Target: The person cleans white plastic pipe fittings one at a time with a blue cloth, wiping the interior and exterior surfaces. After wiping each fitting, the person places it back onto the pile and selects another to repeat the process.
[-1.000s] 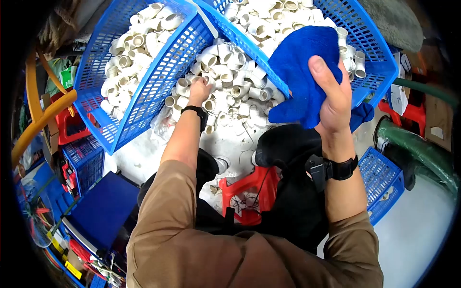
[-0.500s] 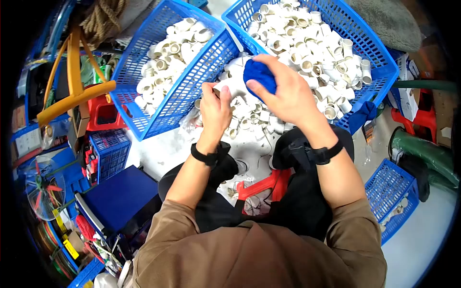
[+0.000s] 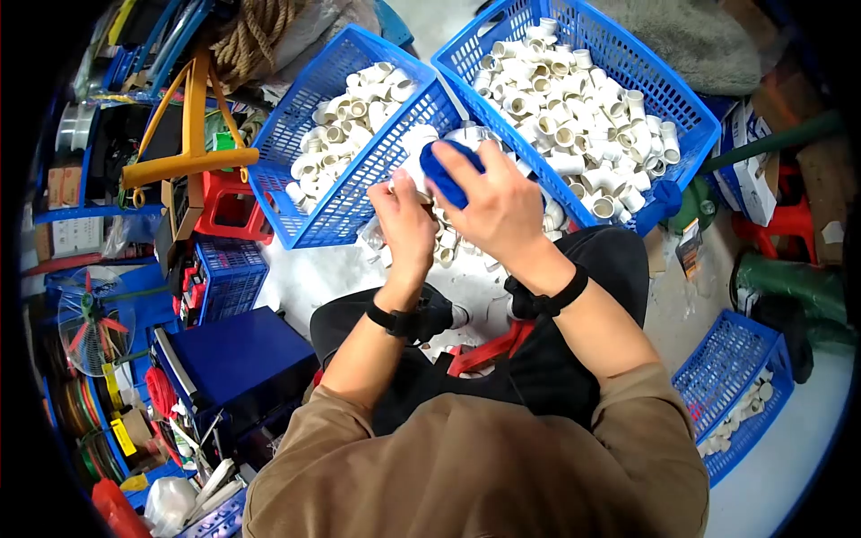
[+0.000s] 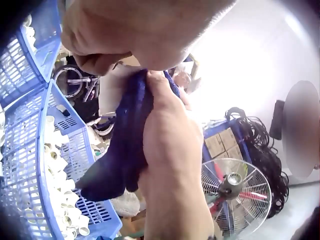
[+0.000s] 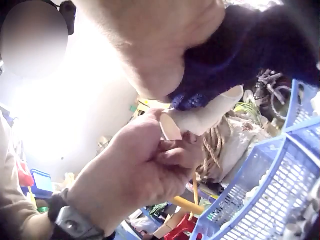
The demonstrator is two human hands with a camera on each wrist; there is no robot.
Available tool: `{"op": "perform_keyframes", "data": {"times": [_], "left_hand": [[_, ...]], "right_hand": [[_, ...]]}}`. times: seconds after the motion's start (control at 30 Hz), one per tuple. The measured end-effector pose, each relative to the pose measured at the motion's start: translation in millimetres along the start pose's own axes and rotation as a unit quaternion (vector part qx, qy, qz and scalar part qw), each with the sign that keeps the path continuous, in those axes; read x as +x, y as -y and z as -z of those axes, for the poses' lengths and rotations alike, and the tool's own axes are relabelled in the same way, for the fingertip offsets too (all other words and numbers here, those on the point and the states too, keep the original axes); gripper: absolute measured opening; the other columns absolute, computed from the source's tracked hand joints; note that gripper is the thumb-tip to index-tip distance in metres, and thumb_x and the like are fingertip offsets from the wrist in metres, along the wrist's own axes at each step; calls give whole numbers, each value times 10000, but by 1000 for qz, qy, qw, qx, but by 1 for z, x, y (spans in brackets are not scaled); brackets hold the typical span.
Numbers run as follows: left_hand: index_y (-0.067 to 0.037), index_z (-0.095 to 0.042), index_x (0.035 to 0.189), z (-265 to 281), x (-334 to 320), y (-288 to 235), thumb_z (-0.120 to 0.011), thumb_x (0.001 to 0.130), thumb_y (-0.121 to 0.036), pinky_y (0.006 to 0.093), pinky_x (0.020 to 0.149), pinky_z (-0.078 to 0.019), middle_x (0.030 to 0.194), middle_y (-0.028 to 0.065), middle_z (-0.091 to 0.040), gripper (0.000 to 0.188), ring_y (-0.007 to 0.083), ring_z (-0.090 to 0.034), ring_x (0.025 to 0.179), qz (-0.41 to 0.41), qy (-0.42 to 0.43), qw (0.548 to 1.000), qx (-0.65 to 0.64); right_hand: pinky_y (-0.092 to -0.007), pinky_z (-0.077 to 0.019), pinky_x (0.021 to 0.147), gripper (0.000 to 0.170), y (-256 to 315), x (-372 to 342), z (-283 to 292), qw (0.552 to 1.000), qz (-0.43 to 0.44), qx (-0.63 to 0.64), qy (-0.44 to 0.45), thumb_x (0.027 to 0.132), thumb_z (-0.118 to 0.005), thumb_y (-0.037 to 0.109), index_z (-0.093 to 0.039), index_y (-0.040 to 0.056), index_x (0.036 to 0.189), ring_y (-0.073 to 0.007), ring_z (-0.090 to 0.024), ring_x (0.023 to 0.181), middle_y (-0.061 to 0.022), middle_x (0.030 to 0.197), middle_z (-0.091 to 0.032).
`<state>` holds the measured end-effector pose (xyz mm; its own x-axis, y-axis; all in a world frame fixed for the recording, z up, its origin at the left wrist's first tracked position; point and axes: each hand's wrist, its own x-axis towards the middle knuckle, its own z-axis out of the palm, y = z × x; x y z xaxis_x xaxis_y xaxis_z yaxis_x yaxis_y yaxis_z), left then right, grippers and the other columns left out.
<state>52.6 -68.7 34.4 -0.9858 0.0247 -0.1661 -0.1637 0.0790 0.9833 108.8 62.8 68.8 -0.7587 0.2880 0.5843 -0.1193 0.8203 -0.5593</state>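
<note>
A white pipe fitting [image 5: 202, 116] is pinched between the thumb and fingers of my left hand [image 3: 404, 224], its open end facing back in the right wrist view. My right hand [image 3: 502, 208] grips a bunched blue cloth [image 3: 441, 170] and holds it against the fitting. In the left wrist view the cloth [image 4: 127, 140] hangs down beside my right hand [image 4: 172, 145], and the fitting [image 4: 111, 92] shows behind it. Loose white fittings [image 3: 446, 247] lie on the floor under both hands.
Two blue baskets of white fittings, one left [image 3: 327, 235] and one right [image 3: 700, 148], stand beyond the hands. A smaller blue basket [image 3: 717, 359] sits at right. At left are a yellow frame [image 3: 193, 161], a dark blue box [image 3: 238, 354] and a fan [image 3: 90, 332].
My left hand has come up from the loose pile with a fitting. My right hand has brought the cloth over to it, bunched up. The head view has shifted.
</note>
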Motion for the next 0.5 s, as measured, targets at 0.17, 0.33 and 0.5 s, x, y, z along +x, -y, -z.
{"op": "perform_keyframes", "data": {"times": [0.17, 0.33, 0.5], "left_hand": [[27, -398, 1130, 4, -21, 14, -601, 986, -338, 399, 681, -484, 870, 159, -567, 442, 229, -572, 733, -286, -28, 933, 215], [3, -374, 1157, -3, -23, -7, -551, 1020, -299, 272, 504, -455, 814, 98, -536, 376, 137, -531, 549, -281, 3, 930, 236], [-33, -347, 1094, -19, -25, -31, -462, 1048, -427, 273, 453, -489, 784, 98, -545, 413, 105, -508, 548, -76, 18, 996, -53]], "right_hand": [[-435, -531, 622, 346, -22, 12, 21, 991, -132, -10, -33, 857, -727, 318, -674, 158, 1160, -336, -657, 735, -124, 907, -599], [-414, -533, 585, 359, -18, -1, 22, 997, -65, 15, -49, 853, -722, 286, -662, 151, 1180, -324, -640, 722, -128, 891, -561], [-367, -510, 549, 469, -7, -8, 21, 990, 57, 27, -126, 809, -761, 253, -629, 191, 1255, -279, -610, 709, -104, 878, -507]]}}
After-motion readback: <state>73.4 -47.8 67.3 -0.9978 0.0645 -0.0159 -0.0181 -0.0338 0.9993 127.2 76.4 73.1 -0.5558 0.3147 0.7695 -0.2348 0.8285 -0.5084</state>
